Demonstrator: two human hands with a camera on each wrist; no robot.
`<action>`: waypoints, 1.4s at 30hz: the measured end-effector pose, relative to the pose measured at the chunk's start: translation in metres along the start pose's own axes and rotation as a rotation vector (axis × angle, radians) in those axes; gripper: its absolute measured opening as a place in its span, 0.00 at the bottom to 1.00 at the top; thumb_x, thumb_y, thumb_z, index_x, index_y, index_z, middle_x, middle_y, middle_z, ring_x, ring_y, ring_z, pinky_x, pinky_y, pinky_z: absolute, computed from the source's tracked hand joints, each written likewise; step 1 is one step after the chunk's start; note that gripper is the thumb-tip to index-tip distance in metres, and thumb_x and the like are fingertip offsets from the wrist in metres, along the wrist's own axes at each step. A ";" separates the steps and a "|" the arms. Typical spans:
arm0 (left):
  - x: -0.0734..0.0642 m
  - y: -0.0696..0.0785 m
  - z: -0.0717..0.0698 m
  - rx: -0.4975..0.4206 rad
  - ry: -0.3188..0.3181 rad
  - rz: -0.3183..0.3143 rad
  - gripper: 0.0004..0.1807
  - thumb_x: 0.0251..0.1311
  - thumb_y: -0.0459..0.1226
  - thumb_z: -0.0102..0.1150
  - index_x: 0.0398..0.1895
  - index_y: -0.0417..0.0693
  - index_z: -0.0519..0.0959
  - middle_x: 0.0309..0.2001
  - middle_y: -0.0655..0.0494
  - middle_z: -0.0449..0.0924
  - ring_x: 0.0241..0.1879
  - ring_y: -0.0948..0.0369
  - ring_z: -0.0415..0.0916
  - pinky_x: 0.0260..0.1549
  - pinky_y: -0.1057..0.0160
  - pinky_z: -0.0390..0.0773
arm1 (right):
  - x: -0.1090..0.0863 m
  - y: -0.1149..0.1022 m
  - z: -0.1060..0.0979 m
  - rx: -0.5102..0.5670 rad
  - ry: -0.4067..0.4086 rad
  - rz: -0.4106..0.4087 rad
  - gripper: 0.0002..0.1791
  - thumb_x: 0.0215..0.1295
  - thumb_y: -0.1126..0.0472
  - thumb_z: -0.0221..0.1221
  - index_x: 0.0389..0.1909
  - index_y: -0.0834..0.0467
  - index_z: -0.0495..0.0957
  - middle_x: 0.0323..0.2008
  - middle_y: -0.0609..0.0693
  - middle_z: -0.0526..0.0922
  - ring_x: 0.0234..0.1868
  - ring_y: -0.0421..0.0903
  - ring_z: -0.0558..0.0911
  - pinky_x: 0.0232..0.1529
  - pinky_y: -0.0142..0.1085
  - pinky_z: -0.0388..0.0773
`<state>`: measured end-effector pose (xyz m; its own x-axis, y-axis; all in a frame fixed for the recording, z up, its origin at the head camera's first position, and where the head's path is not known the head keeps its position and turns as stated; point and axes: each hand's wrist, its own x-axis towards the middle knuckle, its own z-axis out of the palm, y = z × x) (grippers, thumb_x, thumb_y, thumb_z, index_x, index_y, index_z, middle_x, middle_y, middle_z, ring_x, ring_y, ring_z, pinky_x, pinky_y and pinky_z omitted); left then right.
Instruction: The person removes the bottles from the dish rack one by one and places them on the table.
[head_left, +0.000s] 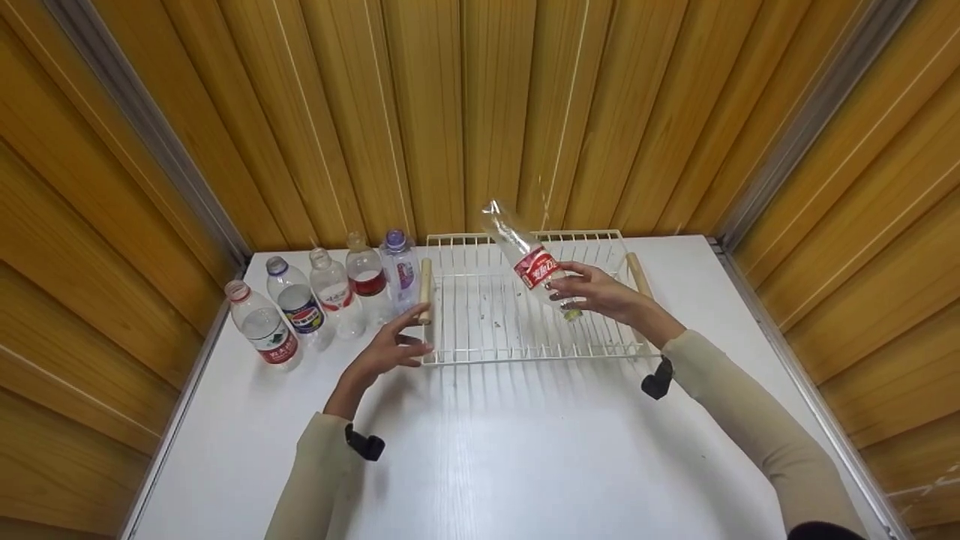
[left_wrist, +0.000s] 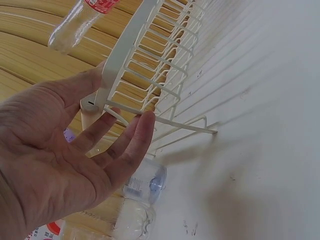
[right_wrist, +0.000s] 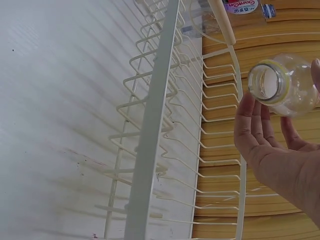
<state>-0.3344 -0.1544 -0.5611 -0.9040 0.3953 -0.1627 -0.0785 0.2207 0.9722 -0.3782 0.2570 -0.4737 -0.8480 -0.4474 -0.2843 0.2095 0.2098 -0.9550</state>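
Note:
My right hand [head_left: 604, 294] holds a clear plastic bottle [head_left: 536, 266] with a red label over the white wire rack [head_left: 540, 359]. The bottle is tilted, its base up toward the back wall and its neck down toward me. In the right wrist view the bottle's mouth [right_wrist: 265, 82] is uncapped, with a yellow ring at the neck. My left hand [head_left: 386, 349] grips the rack's front left corner, by the lower end of a wooden handle [head_left: 425, 292]. Its thumb is on one side of the corner in the left wrist view, with fingers [left_wrist: 135, 135] on the other.
Several plastic bottles stand in a slanted row left of the rack, among them one with a purple cap [head_left: 395, 238] beside the handle and one with a pink neck [head_left: 238, 291] nearest me. A second wooden handle [head_left: 638, 274] is at right. Wood-patterned panels [head_left: 420, 112] enclose the white table [head_left: 525, 465].

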 end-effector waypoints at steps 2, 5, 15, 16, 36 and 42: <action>0.001 0.000 0.001 -0.003 -0.006 0.003 0.45 0.63 0.34 0.69 0.80 0.62 0.59 0.76 0.40 0.59 0.63 0.42 0.73 0.48 0.51 0.87 | -0.002 0.001 -0.001 -0.016 -0.001 -0.007 0.38 0.74 0.56 0.58 0.78 0.60 0.53 0.56 0.48 0.81 0.59 0.48 0.81 0.61 0.44 0.79; 0.001 -0.001 0.001 -0.004 -0.016 0.019 0.45 0.63 0.35 0.69 0.81 0.60 0.58 0.76 0.39 0.58 0.63 0.42 0.74 0.48 0.50 0.87 | -0.004 0.001 -0.002 -0.035 -0.011 -0.023 0.36 0.74 0.56 0.58 0.77 0.60 0.56 0.56 0.50 0.82 0.60 0.51 0.81 0.58 0.42 0.80; -0.002 -0.006 0.000 -0.001 -0.001 0.040 0.45 0.64 0.32 0.67 0.81 0.59 0.58 0.75 0.40 0.61 0.61 0.43 0.75 0.47 0.50 0.87 | -0.005 0.004 0.002 -0.107 -0.030 -0.014 0.33 0.70 0.57 0.64 0.73 0.60 0.65 0.57 0.55 0.82 0.56 0.54 0.84 0.57 0.47 0.84; -0.002 -0.006 0.000 -0.002 -0.001 0.037 0.45 0.63 0.33 0.67 0.81 0.59 0.58 0.75 0.40 0.61 0.61 0.43 0.75 0.47 0.50 0.87 | -0.006 0.005 0.003 -0.103 -0.030 -0.014 0.33 0.70 0.58 0.64 0.72 0.60 0.66 0.58 0.56 0.82 0.56 0.54 0.84 0.55 0.46 0.85; -0.005 -0.006 0.002 0.128 0.214 0.256 0.36 0.61 0.32 0.69 0.73 0.45 0.70 0.73 0.41 0.69 0.64 0.37 0.73 0.56 0.47 0.82 | -0.015 0.005 0.011 -0.117 -0.030 -0.063 0.35 0.64 0.61 0.69 0.69 0.64 0.68 0.67 0.63 0.70 0.55 0.52 0.82 0.53 0.48 0.86; -0.013 0.023 0.006 0.167 0.328 0.364 0.24 0.62 0.31 0.68 0.63 0.43 0.79 0.61 0.42 0.80 0.57 0.42 0.79 0.48 0.56 0.84 | -0.021 0.001 0.015 -0.153 -0.048 -0.100 0.34 0.62 0.61 0.71 0.68 0.63 0.70 0.66 0.60 0.72 0.54 0.52 0.84 0.53 0.50 0.86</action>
<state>-0.3216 -0.1493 -0.5372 -0.9465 0.1785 0.2688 0.3099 0.2710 0.9113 -0.3528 0.2535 -0.4701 -0.8359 -0.5128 -0.1958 0.0458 0.2903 -0.9558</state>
